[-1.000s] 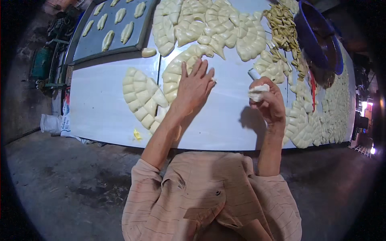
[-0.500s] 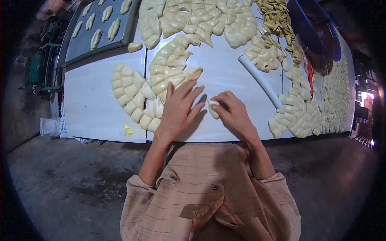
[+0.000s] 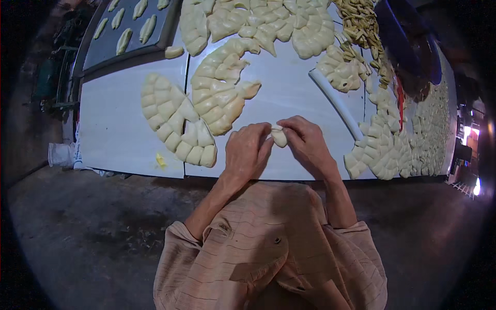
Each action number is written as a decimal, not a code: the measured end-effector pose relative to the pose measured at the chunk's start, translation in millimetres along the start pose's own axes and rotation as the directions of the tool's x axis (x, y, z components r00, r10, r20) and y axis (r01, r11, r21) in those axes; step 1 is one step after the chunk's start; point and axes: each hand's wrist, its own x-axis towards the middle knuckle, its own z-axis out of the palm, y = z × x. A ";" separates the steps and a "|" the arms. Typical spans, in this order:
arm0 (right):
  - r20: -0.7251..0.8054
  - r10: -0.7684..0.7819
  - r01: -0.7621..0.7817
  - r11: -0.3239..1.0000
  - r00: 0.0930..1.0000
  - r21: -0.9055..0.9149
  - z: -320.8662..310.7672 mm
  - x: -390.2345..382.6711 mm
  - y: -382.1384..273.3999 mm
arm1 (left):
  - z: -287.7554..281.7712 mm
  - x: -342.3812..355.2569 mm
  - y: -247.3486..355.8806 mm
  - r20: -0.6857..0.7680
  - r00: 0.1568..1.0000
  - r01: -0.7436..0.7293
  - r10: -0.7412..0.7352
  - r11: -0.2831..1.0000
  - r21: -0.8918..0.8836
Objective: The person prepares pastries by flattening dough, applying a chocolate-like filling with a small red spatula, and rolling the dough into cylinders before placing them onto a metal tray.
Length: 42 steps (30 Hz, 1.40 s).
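Between my two hands, over the front part of the white table, is a small pale piece of dough [image 3: 279, 137]. My left hand [image 3: 246, 150] pinches its left side with thumb and curled fingers. My right hand [image 3: 306, 139] grips the other side, thumb against the dough. To the left of my hands lies a fan-shaped slab of dough pieces [image 3: 168, 116], scored into blocks. A second, glossier curved slab [image 3: 214, 90] lies just behind my left hand.
A grey tray [image 3: 121, 57] with several shaped dough pieces stands at the far left. A white rod [image 3: 336, 103] lies right of my hands. More dough pieces [image 3: 385, 150] spread along the right, near banana-like strips [image 3: 359, 26] and a dark blue basin [image 3: 400, 36]. A yellow smear [image 3: 161, 161] marks the front left.
My left hand has moved right and down from beside the glossy slab and closed on the dough piece. My right hand has shifted slightly and still holds the piece.
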 end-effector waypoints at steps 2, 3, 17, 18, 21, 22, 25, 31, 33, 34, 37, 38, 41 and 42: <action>0.016 -0.002 0.003 0.999 1.000 -0.033 -0.6 -1.4 -1.0 | -1.3 -3.8 -0.7 -0.125 0.992 -0.029 0.030 1.000 0.010; -0.088 -0.145 0.121 0.966 0.986 -0.227 1.2 -2.2 -4.3 | -0.7 -4.5 -0.6 -0.142 0.986 -0.080 0.089 0.994 0.072; 0.232 -0.190 0.299 0.657 0.954 -0.692 8.3 -39.2 39.7 | 17.9 -31.9 -2.0 0.108 0.970 -0.242 0.218 0.828 0.506; 0.231 -0.195 0.302 0.656 0.953 -0.692 7.3 -39.5 38.4 | 11.7 -30.7 2.5 0.161 0.967 -0.253 0.198 0.826 0.503; 0.215 -0.187 0.285 0.646 0.959 -0.709 7.0 -41.3 41.2 | 8.0 -34.3 -0.2 0.208 0.959 -0.272 0.191 0.823 0.499; 0.212 -0.188 0.283 0.643 0.959 -0.711 6.5 -42.0 42.6 | 7.9 -35.5 -0.5 0.204 0.957 -0.281 0.205 0.823 0.494; 0.227 -0.192 0.295 0.685 0.955 -0.666 1.8 -36.8 36.3 | 4.1 -33.2 3.1 0.223 0.957 -0.273 0.183 0.824 0.497; -0.481 -0.302 -0.124 0.731 0.823 -0.671 -61.1 -21.8 56.4 | 29.3 -36.7 5.6 0.163 0.951 -0.310 0.264 0.843 0.439; -0.510 -0.257 -0.222 0.679 0.821 -0.700 -72.6 -14.6 81.2 | 32.0 -42.9 4.5 0.163 0.955 -0.295 0.248 0.841 0.454; -0.486 -0.179 -0.228 0.711 0.855 -0.665 -76.2 -13.0 83.8 | 32.5 -43.6 4.8 0.161 0.958 -0.285 0.237 0.841 0.461; -0.413 -0.184 -0.123 0.780 0.892 -0.614 -72.2 -17.8 74.1 | 23.1 -44.6 3.1 0.193 0.959 -0.274 0.208 0.858 0.434; -0.378 -0.268 -0.007 0.807 0.886 -0.590 -65.4 -21.3 65.0 | 20.2 -46.4 -0.3 0.193 0.962 -0.258 0.194 0.879 0.402; -0.109 -0.355 0.229 0.778 0.928 -0.585 -47.6 -36.9 38.8 | 18.8 -53.6 -6.6 -0.038 0.956 -0.260 0.291 0.900 0.350; -0.003 -0.377 0.310 0.766 0.926 -0.563 -40.3 -38.7 41.2 | 21.6 -50.6 -7.0 -0.205 0.910 -0.272 0.360 0.892 0.361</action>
